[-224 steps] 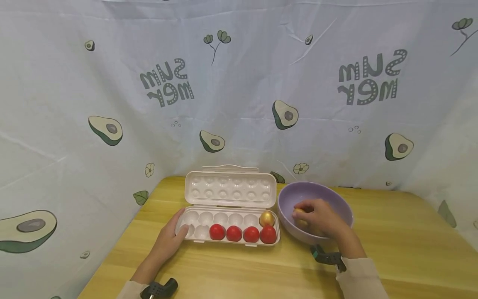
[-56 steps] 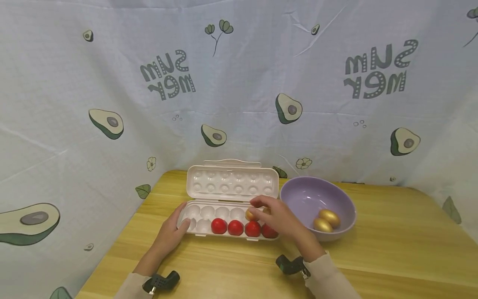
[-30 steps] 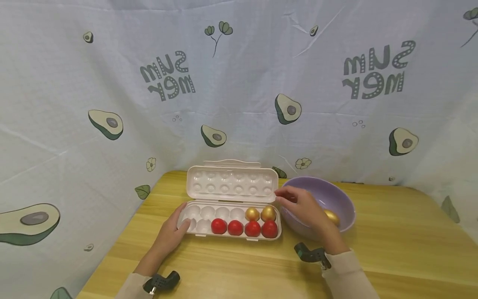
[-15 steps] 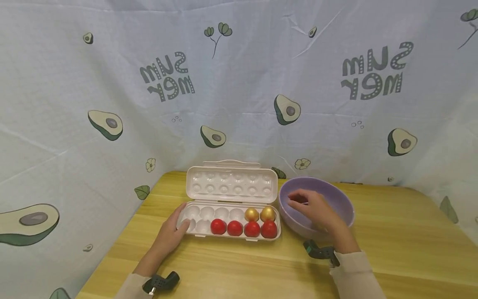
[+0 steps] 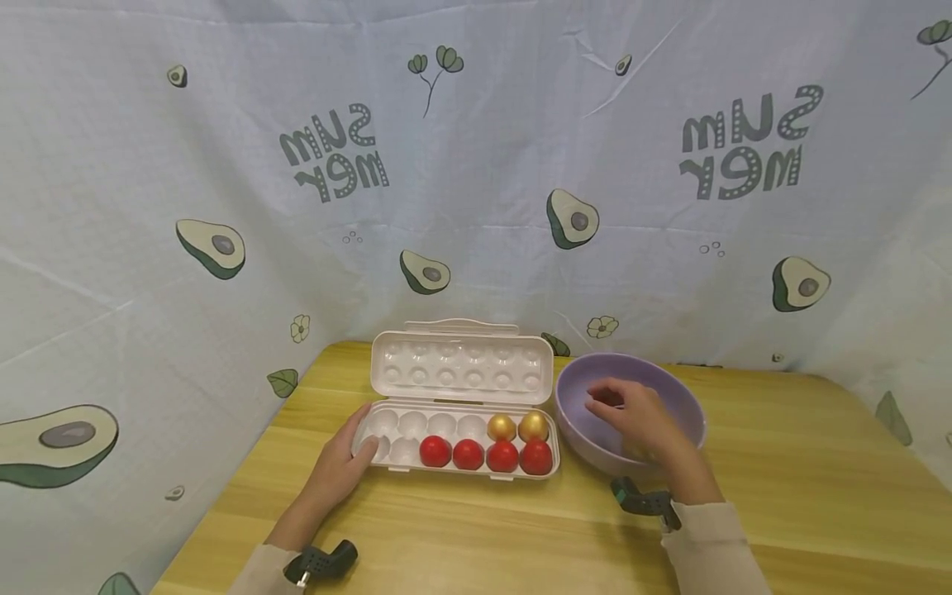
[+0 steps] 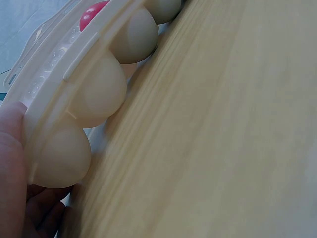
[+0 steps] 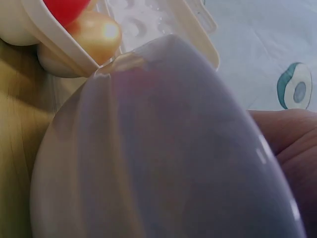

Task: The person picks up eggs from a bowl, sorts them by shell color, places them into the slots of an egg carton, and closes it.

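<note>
A cream egg carton (image 5: 405,451) lies with its lid (image 5: 461,364) raised. My left hand (image 5: 336,471) grips its left end; in the left wrist view the thumb (image 6: 12,121) lies over the rim and fingers reach below. Several red eggs (image 5: 468,454) fill the right part of the front row. Two gold eggs (image 5: 533,426) sit at the right end of the back row. Over the purple bowl (image 5: 587,421) hovers my right hand (image 5: 643,421), fingers loosely bent, a gap between thumb and forefinger. It hides the gold eggs in the bowl.
The wooden table (image 5: 476,537) ends at a white cloth (image 5: 483,182) printed with avocados, behind and at the left. The bowl stands close beside the carton's right end. Black wrist devices (image 5: 645,501) sit on both wrists.
A second gold egg has come to sit in the carton's back row. My right hand has let it go and moved right, back over the bowl. My left hand keeps its hold.
</note>
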`<move>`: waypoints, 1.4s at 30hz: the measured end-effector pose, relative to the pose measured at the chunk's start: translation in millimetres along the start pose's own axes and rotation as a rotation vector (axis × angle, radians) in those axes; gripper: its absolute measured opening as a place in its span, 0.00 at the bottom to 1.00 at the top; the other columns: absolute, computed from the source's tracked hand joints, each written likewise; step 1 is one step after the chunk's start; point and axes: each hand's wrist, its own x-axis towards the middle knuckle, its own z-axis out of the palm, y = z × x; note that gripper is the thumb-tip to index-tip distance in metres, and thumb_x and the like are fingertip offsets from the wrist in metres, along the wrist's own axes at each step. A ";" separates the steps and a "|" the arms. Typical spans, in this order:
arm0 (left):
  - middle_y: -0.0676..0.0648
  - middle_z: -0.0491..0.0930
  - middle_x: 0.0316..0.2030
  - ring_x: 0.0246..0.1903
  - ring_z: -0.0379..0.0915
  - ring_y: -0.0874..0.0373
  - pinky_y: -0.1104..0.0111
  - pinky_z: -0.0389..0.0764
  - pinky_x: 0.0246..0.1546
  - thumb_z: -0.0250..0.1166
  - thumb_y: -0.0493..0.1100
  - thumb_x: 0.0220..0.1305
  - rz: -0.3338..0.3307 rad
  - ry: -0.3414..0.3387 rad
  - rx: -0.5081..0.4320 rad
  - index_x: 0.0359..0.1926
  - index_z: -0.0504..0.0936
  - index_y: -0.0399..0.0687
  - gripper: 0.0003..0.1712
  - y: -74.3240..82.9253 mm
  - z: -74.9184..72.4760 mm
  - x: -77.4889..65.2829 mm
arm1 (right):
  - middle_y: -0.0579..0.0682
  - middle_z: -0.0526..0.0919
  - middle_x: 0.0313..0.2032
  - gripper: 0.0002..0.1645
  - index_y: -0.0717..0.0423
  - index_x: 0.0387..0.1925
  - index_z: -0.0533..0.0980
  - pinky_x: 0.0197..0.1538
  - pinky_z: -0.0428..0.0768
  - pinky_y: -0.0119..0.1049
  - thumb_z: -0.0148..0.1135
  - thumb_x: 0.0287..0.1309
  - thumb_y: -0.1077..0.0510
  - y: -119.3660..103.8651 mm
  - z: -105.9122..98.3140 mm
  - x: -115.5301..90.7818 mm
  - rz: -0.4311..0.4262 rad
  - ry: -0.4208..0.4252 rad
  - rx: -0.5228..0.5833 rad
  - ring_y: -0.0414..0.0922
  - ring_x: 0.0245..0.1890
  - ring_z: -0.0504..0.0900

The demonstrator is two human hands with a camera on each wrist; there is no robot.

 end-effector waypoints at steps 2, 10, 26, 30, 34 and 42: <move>0.45 0.61 0.63 0.62 0.55 0.48 0.52 0.59 0.61 0.52 0.50 0.65 0.000 -0.001 -0.001 0.67 0.56 0.48 0.32 0.0 0.0 0.1 | 0.50 0.80 0.42 0.19 0.56 0.45 0.76 0.47 0.76 0.46 0.58 0.56 0.49 1.0 -0.7 -0.3 0.005 0.007 -0.008 0.47 0.43 0.77; 0.45 0.61 0.63 0.62 0.55 0.48 0.52 0.58 0.61 0.52 0.49 0.64 0.005 0.004 -0.002 0.66 0.57 0.48 0.31 -0.9 0.2 0.7 | 0.50 0.81 0.41 0.18 0.57 0.44 0.76 0.45 0.77 0.46 0.59 0.56 0.51 3.6 -3.2 -2.9 0.009 0.031 -0.051 0.47 0.42 0.77; 0.45 0.61 0.63 0.62 0.55 0.49 0.53 0.58 0.61 0.53 0.48 0.64 0.006 0.001 -0.007 0.66 0.57 0.48 0.31 0.6 -0.8 0.6 | 0.52 0.81 0.40 0.18 0.60 0.43 0.77 0.45 0.76 0.46 0.60 0.55 0.52 6.5 -3.6 -4.1 0.030 0.018 -0.078 0.48 0.41 0.77; 0.45 0.61 0.63 0.62 0.55 0.49 0.53 0.58 0.61 0.53 0.48 0.64 0.001 -0.002 -0.011 0.66 0.57 0.48 0.31 1.3 -1.0 0.3 | 0.53 0.80 0.41 0.18 0.61 0.44 0.76 0.46 0.76 0.47 0.59 0.56 0.53 7.0 -3.3 -3.9 0.044 0.023 -0.068 0.49 0.42 0.77; 0.45 0.60 0.63 0.62 0.54 0.49 0.53 0.58 0.61 0.52 0.48 0.64 -0.007 -0.007 -0.018 0.67 0.56 0.48 0.31 1.5 -0.8 -0.1 | 0.55 0.80 0.41 0.17 0.61 0.44 0.76 0.45 0.77 0.48 0.59 0.55 0.55 8.5 -4.0 -3.2 0.057 0.029 -0.079 0.49 0.41 0.77; 0.46 0.60 0.64 0.63 0.54 0.50 0.53 0.57 0.61 0.52 0.48 0.64 0.003 -0.005 -0.025 0.67 0.56 0.48 0.31 0.4 -0.7 0.6 | 0.57 0.80 0.41 0.16 0.62 0.43 0.76 0.45 0.75 0.49 0.59 0.55 0.55 10.4 -7.8 -5.3 0.068 0.056 -0.126 0.50 0.41 0.77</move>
